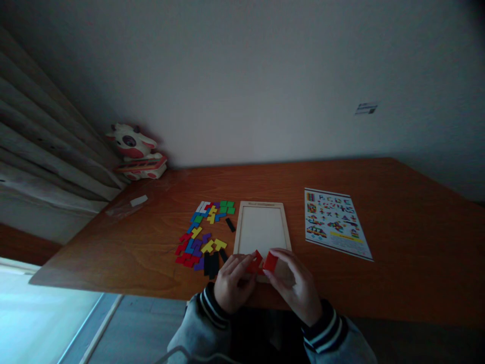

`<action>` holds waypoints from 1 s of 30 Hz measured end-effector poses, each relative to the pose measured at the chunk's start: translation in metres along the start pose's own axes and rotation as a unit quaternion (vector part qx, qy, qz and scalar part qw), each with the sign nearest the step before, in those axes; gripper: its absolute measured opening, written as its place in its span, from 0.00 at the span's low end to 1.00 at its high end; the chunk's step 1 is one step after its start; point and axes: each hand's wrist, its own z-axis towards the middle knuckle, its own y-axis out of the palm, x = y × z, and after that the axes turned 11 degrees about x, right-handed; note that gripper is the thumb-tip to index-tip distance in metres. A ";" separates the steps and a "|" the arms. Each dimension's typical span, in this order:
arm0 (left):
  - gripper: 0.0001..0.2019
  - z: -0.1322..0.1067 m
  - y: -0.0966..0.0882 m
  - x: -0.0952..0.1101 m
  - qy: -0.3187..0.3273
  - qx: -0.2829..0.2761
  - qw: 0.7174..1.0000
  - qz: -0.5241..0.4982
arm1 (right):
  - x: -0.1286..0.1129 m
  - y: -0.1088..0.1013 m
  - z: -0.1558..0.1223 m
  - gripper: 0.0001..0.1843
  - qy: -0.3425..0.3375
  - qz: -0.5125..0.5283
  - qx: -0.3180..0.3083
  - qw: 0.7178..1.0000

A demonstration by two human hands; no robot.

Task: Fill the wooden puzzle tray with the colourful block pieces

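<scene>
Over the near end of a wooden puzzle tray (287,227), both my hands hold red puzzle pieces close together. My left hand (234,283) is closed on a red puzzle piece (256,260), partly hidden by the fingers. Between thumb and fingertips, my right hand (297,285) pinches another red block-like piece (270,262). The two pieces are very near each other; whether they touch I cannot tell. The tray's pale inside shows no pieces. Left of it lie many flat coloured pieces, among them yellow ones (207,246), green ones (227,207) and black ones (211,265).
A printed pattern sheet (337,222) lies right of the tray on the brown table (409,242). At the back left stands a cow figure (134,151), near a clear plastic bag (127,206). A wall rises behind, and a curtain (49,126) hangs at left.
</scene>
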 end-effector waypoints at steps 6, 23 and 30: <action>0.22 0.008 0.004 0.003 -0.067 -0.080 0.994 -0.035 | 0.021 -0.026 -0.003 0.18 0.040 -0.056 0.029 0.997; 0.26 0.022 0.027 0.026 0.012 -0.124 0.990 0.060 | 0.022 -0.031 -0.004 0.17 0.110 -0.050 0.034 0.992; 0.23 0.009 0.031 0.023 0.109 -0.173 0.974 0.097 | 0.018 -0.032 -0.001 0.16 0.123 -0.016 0.039 0.991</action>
